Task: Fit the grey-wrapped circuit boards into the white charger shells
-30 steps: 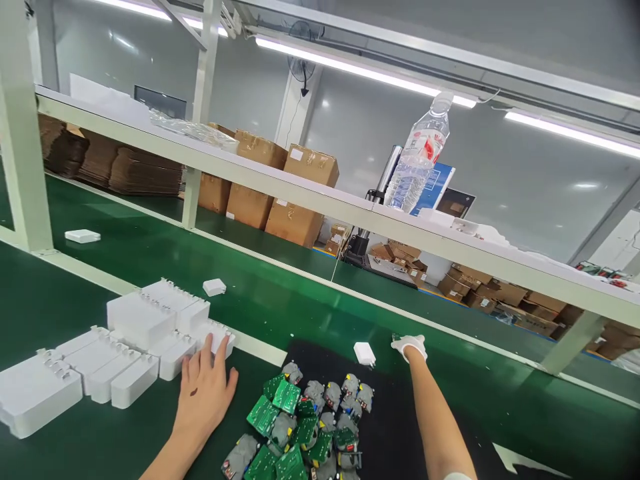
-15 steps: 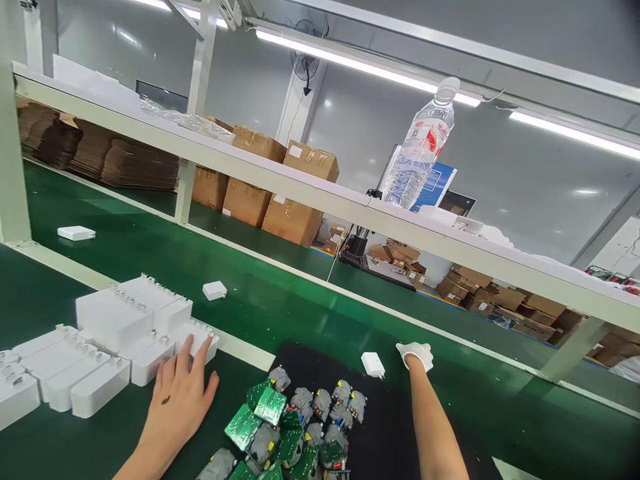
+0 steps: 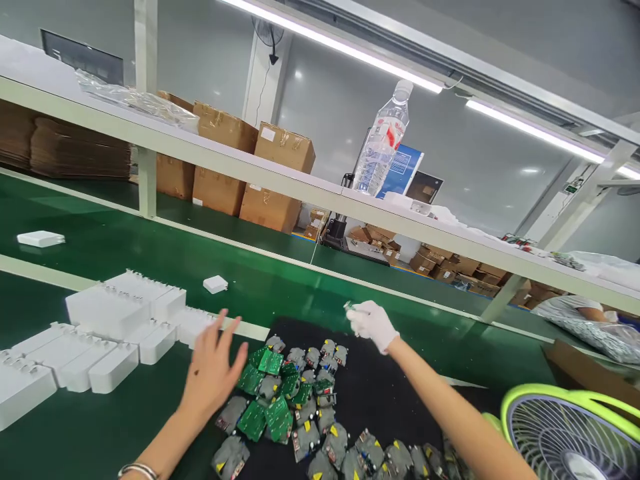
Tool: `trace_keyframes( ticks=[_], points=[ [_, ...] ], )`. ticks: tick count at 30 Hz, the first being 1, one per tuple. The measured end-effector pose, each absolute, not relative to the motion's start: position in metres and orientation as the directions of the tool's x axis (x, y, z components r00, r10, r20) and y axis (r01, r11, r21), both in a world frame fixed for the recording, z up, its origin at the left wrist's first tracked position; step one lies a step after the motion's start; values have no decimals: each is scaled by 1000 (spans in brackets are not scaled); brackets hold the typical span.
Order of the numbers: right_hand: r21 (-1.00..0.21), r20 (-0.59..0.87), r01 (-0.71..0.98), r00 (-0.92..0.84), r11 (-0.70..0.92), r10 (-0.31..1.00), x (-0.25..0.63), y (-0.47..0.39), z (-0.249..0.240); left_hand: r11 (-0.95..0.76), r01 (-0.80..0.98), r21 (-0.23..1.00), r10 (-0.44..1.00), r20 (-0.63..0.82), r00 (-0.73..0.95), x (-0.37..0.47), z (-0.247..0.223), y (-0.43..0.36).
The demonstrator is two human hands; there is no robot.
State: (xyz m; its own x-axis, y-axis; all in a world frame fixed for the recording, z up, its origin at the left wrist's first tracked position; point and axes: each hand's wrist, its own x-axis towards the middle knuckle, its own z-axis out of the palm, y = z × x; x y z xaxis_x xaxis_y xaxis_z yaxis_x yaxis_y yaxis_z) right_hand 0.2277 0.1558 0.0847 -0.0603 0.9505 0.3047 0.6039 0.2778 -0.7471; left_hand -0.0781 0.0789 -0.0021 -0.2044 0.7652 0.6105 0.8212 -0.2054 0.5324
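My left hand (image 3: 213,373), bare and with its fingers spread, is between the white plastic cases (image 3: 117,313) and the circuit boards (image 3: 273,387). It holds nothing. The cases stand in rows at the left, some stacked. Over the green belt, my right hand (image 3: 371,325) wears a white glove, its fingers pinched together. A small greenish, shiny bit shows at their tips; what it belongs to is hidden. Boards with grey filler and yellow tabs lie on a black mat (image 3: 385,393) below my right hand.
Two white adapters, a near one (image 3: 215,285) and a farther one (image 3: 41,239), lie on the green belt (image 3: 290,293). A water bottle (image 3: 383,140) stands on the shelf above. A green-rimmed fan (image 3: 575,427) is at lower right. Another person's arm (image 3: 593,313) shows at far right.
My view has swung to the right. My left hand has come off the white cases. My right hand has moved left, to where a white adapter lay; that adapter is no longer visible there.
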Motion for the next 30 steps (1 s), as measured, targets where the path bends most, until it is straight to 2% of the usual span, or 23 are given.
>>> trace_keyframes(
  ticks=[2,4,6,7,9,11,16,20,25,28,30],
  points=[
    [-777,302,545,-118,316,946,200,110,83,-434,587,684,831,556,-33,-53,6,56],
    [-805,306,487,-151,340,940,176,64,75,-475,191,859,877,446,177,-25,5,32],
    [-855,308,391,-146,341,940,157,25,65,-306,-188,933,873,354,335,-2,-2,13],
    [-900,302,294,-111,322,947,150,10,61,-213,-307,928,881,318,350,7,-6,7],
    [-957,270,105,-20,271,963,142,-9,55,-60,-428,902,907,228,353,17,-13,2],
    [-974,221,-37,66,224,973,143,-16,52,11,-459,888,925,165,341,20,-14,2],
    [-956,115,-249,160,153,980,163,-8,57,100,-471,876,925,92,368,14,-1,3],
    [-889,-28,-457,65,5,998,176,3,51,221,-573,789,928,10,372,11,6,1],
    [-783,-175,-597,-61,-177,983,182,7,31,269,-593,759,934,-54,353,10,0,4],
    [-737,-181,-645,-97,-200,979,180,6,21,282,-523,804,919,-71,387,11,-12,3],
    [-712,-202,-665,-115,-227,973,176,6,15,205,-448,870,911,-3,411,13,-22,1]
  ],
)
